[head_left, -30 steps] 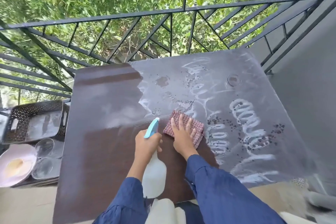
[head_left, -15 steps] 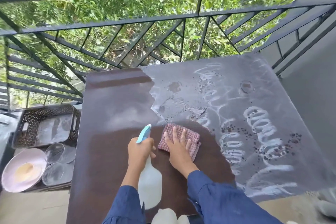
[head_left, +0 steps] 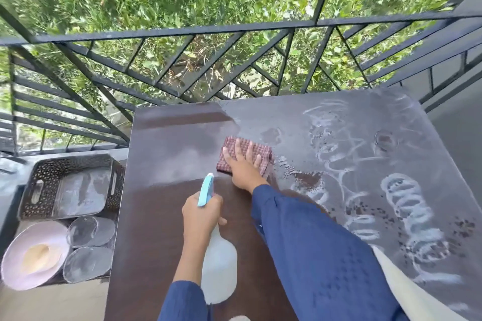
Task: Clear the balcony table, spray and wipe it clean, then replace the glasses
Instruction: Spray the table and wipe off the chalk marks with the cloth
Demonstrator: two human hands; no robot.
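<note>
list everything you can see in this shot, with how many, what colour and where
table: one, dark brown, centre, right half dusty with white spray squiggles
cloth: one, red checked, on table under right hand
spray bottle: one, translucent white, blue nozzle, in left hand
glasses: two, clear, left of table
bowl: one, pale pink, left of glasses
basket: one, dark perforated, behind glasses
railing: one, black, behind table
foliage: green, beyond railing
left hand: gripping bottle
right hand: flat on cloth

Home balcony, outdoors. Black metal railing [head_left: 234,26] across top of frame, green foliage [head_left: 182,8] behind bars, well below. Dark table [head_left: 167,216] fills centre, set against railing. Lower left: basket [head_left: 44,185], bowl [head_left: 15,263], glasses [head_left: 91,232] on grey ledge.
</note>
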